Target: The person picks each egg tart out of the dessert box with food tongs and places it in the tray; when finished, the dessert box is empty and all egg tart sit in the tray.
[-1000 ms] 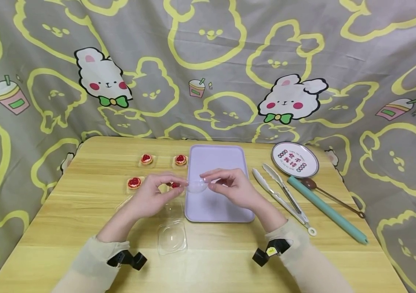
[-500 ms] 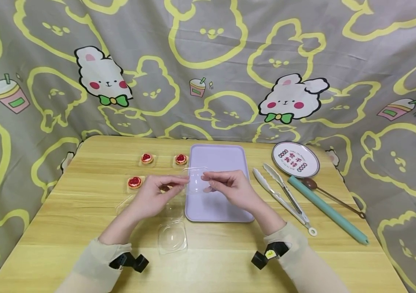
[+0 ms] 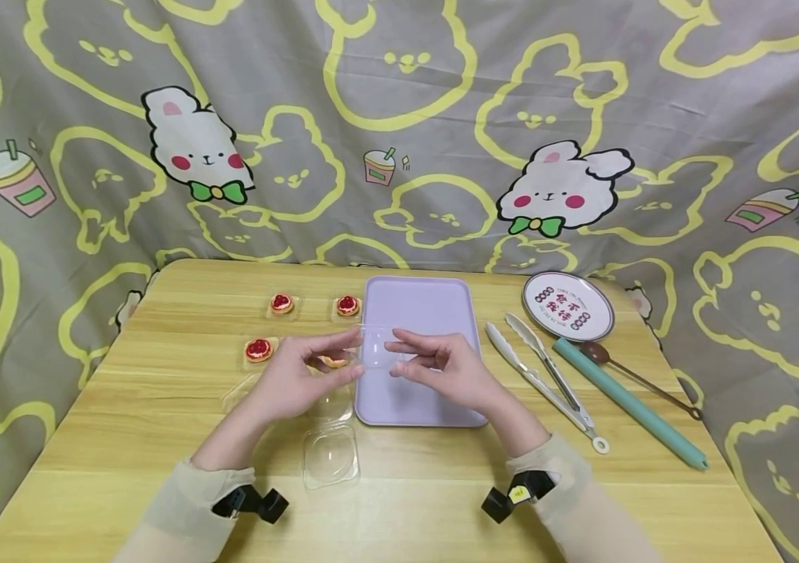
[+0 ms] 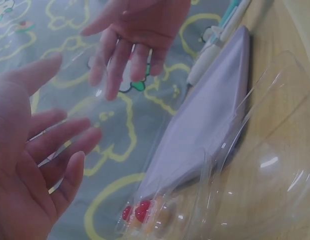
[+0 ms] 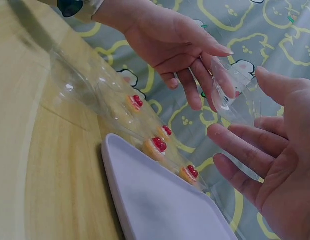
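Head view, left hand and right hand apart, relaxed fingers around a clear plastic piece, over the lilac tray, toward the surface's far edge, left wrist view, piece barely visible, right wrist view, transparent curve glinting between fingertips.

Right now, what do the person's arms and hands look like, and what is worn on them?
The left hand and right hand are ungloved. The left sleeve and right sleeve are pale beige. The left wrist device and right wrist device are black, each with a blocky part; the right one carries a yellow label.
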`<move>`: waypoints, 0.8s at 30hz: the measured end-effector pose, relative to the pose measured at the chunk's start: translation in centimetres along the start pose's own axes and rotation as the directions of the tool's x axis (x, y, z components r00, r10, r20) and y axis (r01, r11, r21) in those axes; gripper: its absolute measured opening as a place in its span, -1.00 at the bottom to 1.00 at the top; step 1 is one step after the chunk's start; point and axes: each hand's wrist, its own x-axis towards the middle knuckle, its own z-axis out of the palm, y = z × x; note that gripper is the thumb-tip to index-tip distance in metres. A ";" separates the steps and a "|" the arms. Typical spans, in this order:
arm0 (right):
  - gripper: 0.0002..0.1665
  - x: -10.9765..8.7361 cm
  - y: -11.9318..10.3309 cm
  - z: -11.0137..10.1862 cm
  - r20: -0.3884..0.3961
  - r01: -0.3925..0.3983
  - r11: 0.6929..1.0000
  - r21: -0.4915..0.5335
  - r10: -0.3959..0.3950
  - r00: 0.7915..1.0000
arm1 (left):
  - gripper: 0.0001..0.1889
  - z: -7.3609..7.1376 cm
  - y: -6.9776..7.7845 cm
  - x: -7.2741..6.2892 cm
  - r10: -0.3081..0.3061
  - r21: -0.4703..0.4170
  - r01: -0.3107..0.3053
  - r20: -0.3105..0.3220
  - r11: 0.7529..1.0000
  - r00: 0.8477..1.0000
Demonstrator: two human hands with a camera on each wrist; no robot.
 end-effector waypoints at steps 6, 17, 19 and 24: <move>-0.31 -0.2 0.1 0.4 -0.027 -0.032 0.999 -0.029 0.031 0.999 | -0.38 0.0 -0.2 0.0 -0.002 -0.004 0.002 0.013 1.000 1.000; -0.18 -0.3 0.3 0.6 -0.039 -0.050 0.993 -0.105 0.046 0.998 | -0.26 0.1 -0.7 -0.2 -0.012 0.000 0.012 0.034 1.000 0.999; -0.17 -0.3 0.4 0.6 -0.034 -0.040 0.994 -0.101 0.036 0.999 | -0.25 0.1 -0.8 -0.2 -0.009 0.003 0.009 0.035 1.000 0.999; -0.14 -0.3 0.5 0.7 -0.020 -0.024 0.996 -0.091 0.023 1.000 | -0.19 0.1 -0.9 -0.2 0.006 -0.001 -0.006 0.037 1.000 0.999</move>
